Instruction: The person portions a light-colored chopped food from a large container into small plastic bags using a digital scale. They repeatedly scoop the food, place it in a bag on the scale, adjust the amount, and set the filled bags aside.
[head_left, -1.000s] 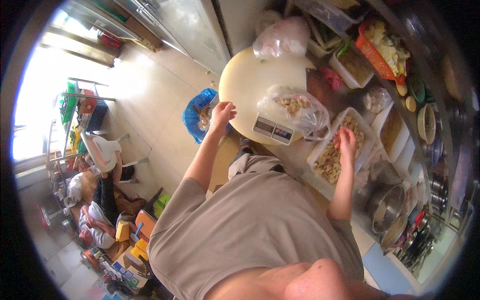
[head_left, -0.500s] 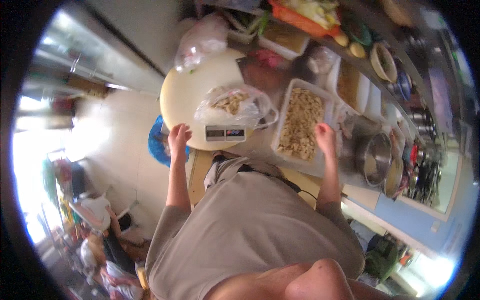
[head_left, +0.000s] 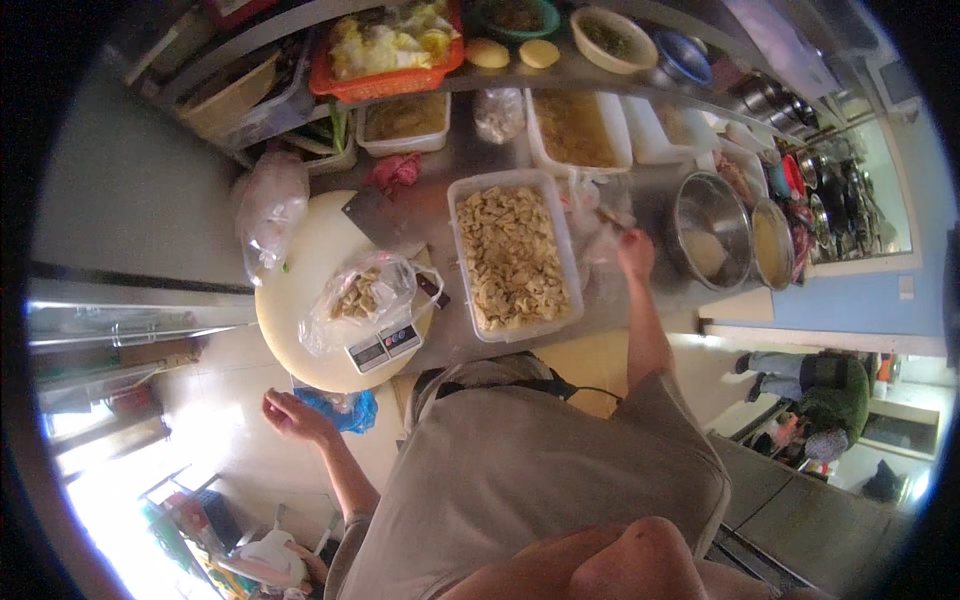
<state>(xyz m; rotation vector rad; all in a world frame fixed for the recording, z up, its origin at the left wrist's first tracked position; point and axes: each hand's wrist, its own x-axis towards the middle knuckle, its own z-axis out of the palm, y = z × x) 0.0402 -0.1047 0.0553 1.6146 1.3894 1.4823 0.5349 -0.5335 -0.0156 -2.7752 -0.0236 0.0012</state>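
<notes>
Right hand [head_left: 637, 255] out over the tabletop [head_left: 442, 325], fingers bent in at the clear plastic bags [head_left: 598, 248]; whether they grip one, I can't tell. Those bags lie just right of the tub of slices [head_left: 512, 260], which stands between them and the scale [head_left: 385, 348] at left. A metal bowl [head_left: 712, 235] sits close on the right, a white tub [head_left: 578, 130] on the far side. Left hand [head_left: 292, 413] hangs near the blue bag [head_left: 343, 410], fingers loosely curled, nothing visible in them.
</notes>
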